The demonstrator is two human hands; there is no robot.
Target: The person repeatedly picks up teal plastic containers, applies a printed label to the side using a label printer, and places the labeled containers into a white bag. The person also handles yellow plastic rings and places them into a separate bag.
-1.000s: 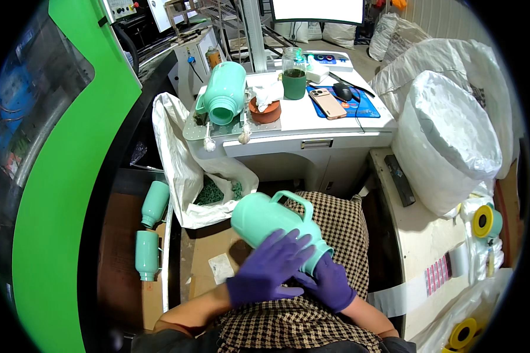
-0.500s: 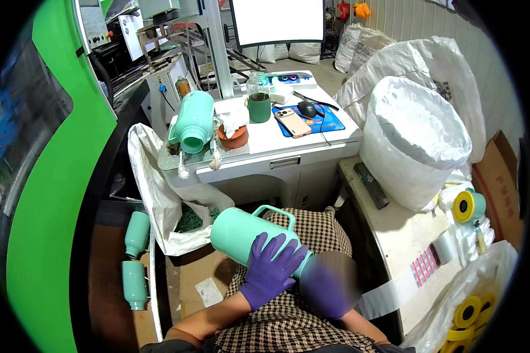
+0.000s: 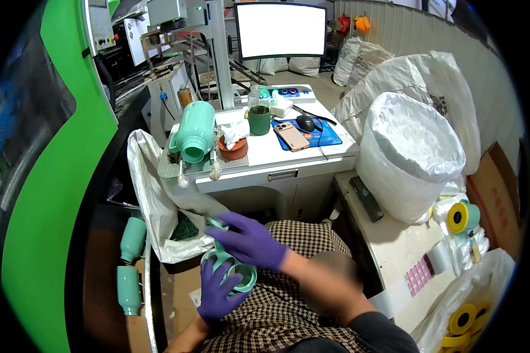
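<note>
A mint-green plastic jug (image 3: 222, 254) is held low over my lap, its round mouth turned toward me. My left hand (image 3: 219, 291) grips it beside the mouth, fingers spread over its side. Above it, my right hand (image 3: 250, 240) reaches across from the right with curled, slightly blurred fingers. A narrow mint-green piece shows at those fingertips; whether it is the jug's handle or something separate I cannot tell. Both hands wear purple gloves. Much of the jug's body is hidden behind them.
Two similar jugs (image 3: 128, 289) lie in a box at left. A white sack (image 3: 153, 200) with green scraps stands behind them. On the white desk (image 3: 259, 162) are another jug (image 3: 195, 130), a jar (image 3: 259, 112) and a phone (image 3: 291, 136). Right: a large lined sack (image 3: 409, 159) and yellow-ringed parts (image 3: 462, 318).
The jug has turned from lying sideways to mouth toward me and shifted left. My right hand has moved up and left across it; my left hand has moved left and lower.
</note>
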